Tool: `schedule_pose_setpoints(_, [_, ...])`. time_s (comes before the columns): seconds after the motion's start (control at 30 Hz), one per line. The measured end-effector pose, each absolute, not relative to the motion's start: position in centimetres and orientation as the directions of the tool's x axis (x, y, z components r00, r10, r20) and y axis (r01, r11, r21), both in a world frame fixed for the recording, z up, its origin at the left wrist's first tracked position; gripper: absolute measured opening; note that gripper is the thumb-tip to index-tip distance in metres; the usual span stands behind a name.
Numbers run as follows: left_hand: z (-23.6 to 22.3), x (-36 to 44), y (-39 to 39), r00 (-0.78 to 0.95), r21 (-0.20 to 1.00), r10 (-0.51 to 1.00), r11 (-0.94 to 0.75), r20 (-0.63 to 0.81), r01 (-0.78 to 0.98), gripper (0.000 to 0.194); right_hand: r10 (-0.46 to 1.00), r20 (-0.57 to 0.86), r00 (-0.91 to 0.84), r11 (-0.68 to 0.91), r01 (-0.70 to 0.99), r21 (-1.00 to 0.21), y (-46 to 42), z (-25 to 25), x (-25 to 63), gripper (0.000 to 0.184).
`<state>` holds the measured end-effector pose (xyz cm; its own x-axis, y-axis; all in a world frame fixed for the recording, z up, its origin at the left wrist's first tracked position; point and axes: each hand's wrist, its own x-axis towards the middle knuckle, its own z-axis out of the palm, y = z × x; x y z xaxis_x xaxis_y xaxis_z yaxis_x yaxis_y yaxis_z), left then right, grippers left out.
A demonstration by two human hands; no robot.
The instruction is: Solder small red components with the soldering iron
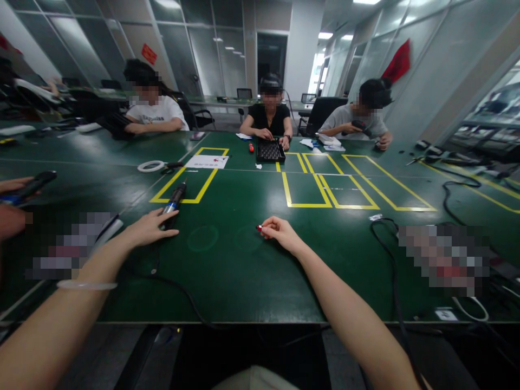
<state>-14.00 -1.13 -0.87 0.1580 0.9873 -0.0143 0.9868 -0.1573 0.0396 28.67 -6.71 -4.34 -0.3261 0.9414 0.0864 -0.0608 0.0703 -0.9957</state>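
Note:
My left hand [151,227] lies low over the table with its thumb apart from its fingers. Its fingertips are at the rear end of an electric screwdriver [175,197], a black and blue tool that rests with its bit pointing away from me. Whether they press on the tool I cannot tell. In front of me, my right hand [280,233] pinches a small red and dark piece [259,228] between thumb and fingertips, a little above the tabletop. The piece is too small to name, and my fingers cover part of it.
Yellow tape rectangles [306,206] mark the green table [244,292]. A white sheet [207,161] and a roll of white tape [151,166] lie beyond the screwdriver. Across the table, a person works at a black compartment tray [271,151]. Black cable [392,271] runs along the right.

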Motion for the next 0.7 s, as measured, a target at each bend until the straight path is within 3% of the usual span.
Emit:
schedule_pose_setpoints(0.1, [-0.4,-14.8,-0.8,0.254,0.064,0.953,-0.247,-0.165,0.967,0.082,0.941,0.088,-0.328,0.074,-0.057,-0.996,-6.8,-4.4,28.6,0.032])
schedule_pose_setpoints(0.43, [-0.3,-10.9,-2.2,0.273,0.105,0.952,-0.26,-0.142,0.96,0.086,0.93,0.101,-0.353,0.098,-0.028,-0.995,-6.8,-4.2,28.6,0.03])
schedule_pose_setpoints(0.7, [0.4,-3.2,-5.0,0.283,0.083,0.95,-0.274,-0.131,0.958,0.083,0.935,0.116,-0.336,0.133,0.03,-0.991,-6.9,-4.4,28.5,0.029])
